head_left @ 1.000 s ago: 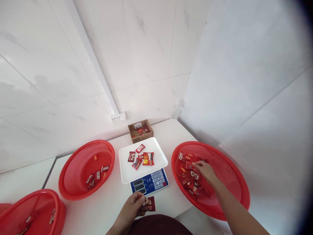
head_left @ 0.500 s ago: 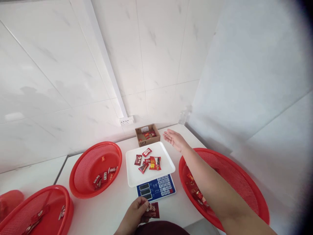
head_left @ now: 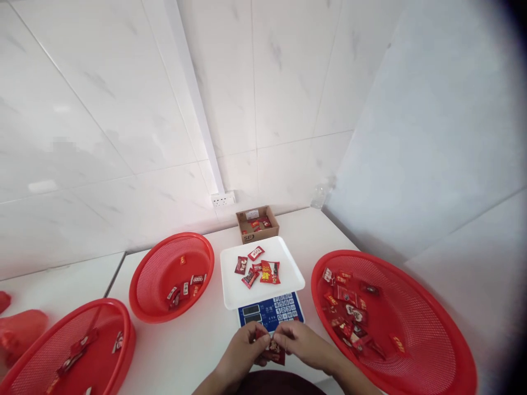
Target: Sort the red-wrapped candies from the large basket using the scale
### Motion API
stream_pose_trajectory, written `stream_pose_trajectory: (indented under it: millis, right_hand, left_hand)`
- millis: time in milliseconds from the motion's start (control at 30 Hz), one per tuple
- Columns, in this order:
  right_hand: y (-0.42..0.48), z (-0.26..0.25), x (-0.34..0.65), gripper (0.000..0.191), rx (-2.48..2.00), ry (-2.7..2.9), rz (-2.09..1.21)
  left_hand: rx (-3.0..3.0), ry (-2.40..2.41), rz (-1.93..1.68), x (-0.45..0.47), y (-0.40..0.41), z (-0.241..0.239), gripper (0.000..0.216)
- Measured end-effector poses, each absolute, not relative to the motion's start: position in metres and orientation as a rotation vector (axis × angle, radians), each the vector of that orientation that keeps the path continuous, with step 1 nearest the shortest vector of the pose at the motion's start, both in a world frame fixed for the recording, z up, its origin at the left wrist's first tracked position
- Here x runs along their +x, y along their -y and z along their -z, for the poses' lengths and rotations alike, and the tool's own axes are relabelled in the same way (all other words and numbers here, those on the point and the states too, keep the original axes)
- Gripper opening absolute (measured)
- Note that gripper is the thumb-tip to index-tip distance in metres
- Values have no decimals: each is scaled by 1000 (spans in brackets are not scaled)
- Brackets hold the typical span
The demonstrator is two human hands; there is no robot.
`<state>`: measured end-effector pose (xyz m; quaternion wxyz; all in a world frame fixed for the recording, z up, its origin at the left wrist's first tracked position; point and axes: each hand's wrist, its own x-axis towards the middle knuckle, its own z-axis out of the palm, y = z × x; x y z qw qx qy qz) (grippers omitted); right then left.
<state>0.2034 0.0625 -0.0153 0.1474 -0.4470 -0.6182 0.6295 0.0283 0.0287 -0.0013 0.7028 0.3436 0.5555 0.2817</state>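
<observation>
Close to my body, a dark red candy packet (head_left: 276, 354) with pale lettering is gripped by both hands. My left hand (head_left: 242, 351) pinches its left side between thumb and fingers. At its upper edge, my right hand (head_left: 302, 343) has its fingertips closed on the packet; my fingers cover much of it. Just beyond my hands stands a blue digital scale (head_left: 272, 310) with a white tray (head_left: 234, 293) on top. Several small wrapped snacks lie on the tray, among them a bigger red and yellow packet (head_left: 270, 272).
To the right is a large red basket (head_left: 428, 285) with many wrapped snacks. Two more red baskets (head_left: 154, 269) (head_left: 127, 351) stand on the left, each with a few packets. A small cardboard box (head_left: 260, 235) with packets sits behind the tray. A red bag (head_left: 27, 329) lies far left.
My right hand has come back from beside the cardboard box and closed on the packet with my left hand. The view has shifted slightly, and the right basket's contents are uncovered.
</observation>
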Motion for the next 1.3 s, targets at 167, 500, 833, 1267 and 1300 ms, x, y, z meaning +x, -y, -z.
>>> stream_pose_trajectory:
  millis: [167,500,833,1267,1300]
  right_hand:
    - [-45,8,191,47,-1219,1654,-1877]
    - [-29,1,187,45,-1284,1607,-1813]
    - [-20,-1,179,48,-1235,1642,-1823]
    - [-19,0,176,50,-1340,1732,-1769]
    - [-20,0,175,49,-1346,1734,-1767]
  left_hand:
    - [807,-1222,-590,31,-29,4,40]
    - [895,-1174,-608,22,-21,5,40]
    - [890,-1209,-606,22,-16,4,45]
    - [854,-1166,-570,14,-14,0,41]
    - [854,-1167,-571,14,-15,1,40]
